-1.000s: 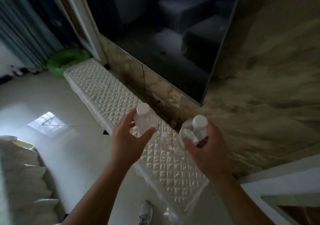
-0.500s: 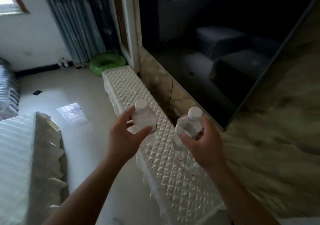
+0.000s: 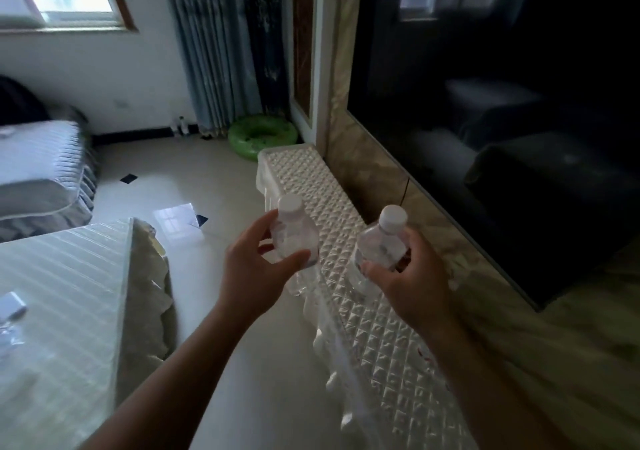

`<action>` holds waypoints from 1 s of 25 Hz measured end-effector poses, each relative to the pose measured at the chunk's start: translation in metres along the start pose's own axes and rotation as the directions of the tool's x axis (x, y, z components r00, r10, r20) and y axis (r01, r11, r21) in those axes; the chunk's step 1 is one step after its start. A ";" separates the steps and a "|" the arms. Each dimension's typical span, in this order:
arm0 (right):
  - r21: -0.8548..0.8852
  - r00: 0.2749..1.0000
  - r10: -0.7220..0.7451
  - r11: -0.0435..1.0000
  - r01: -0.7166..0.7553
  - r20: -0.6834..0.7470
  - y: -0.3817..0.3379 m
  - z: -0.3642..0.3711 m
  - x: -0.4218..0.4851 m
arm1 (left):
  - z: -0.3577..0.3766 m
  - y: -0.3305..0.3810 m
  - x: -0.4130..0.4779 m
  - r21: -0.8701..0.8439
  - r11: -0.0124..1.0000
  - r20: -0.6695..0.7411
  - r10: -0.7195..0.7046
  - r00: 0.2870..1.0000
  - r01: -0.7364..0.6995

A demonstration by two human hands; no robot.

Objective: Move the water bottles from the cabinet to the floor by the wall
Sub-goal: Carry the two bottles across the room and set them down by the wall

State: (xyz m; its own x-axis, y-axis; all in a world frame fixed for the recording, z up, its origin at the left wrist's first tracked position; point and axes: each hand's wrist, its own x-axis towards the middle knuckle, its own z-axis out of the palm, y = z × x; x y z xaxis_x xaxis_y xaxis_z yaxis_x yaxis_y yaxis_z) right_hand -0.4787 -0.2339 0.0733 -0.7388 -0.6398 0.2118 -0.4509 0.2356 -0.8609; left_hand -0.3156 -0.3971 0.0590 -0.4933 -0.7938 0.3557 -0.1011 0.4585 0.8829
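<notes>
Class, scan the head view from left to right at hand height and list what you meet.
Striped mattress → left hand → left bottle → right bottle → right hand → dark television screen.

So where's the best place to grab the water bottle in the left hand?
Probably around its clear body, just below the white cap, coming from the side. The left bottle is upright and round, so the left hand can wrap fingers and thumb round it. The cap is narrow and smooth, likely a weaker hold.
</notes>
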 end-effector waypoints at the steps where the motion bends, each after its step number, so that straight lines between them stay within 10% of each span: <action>1: 0.002 1.000 -0.001 1.000 0.001 0.010 -0.007 0.017 0.006 | -0.013 -0.008 0.009 0.007 1.000 -0.010 0.001 1.000 -0.001; 25: 0.059 0.915 -0.136 0.991 0.123 0.380 -0.071 0.310 0.289 | -0.158 -0.164 0.254 0.005 0.973 -0.336 -0.217 0.917 0.232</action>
State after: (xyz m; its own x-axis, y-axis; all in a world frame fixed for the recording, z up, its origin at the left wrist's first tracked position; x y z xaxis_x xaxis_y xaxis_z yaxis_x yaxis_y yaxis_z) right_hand -0.5049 -0.6621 0.0519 -0.4245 -0.8953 0.1351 -0.5080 0.1120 -0.8541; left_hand -0.2878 -0.7366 0.0531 -0.1403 -0.9613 0.2372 -0.2171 0.2636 0.9399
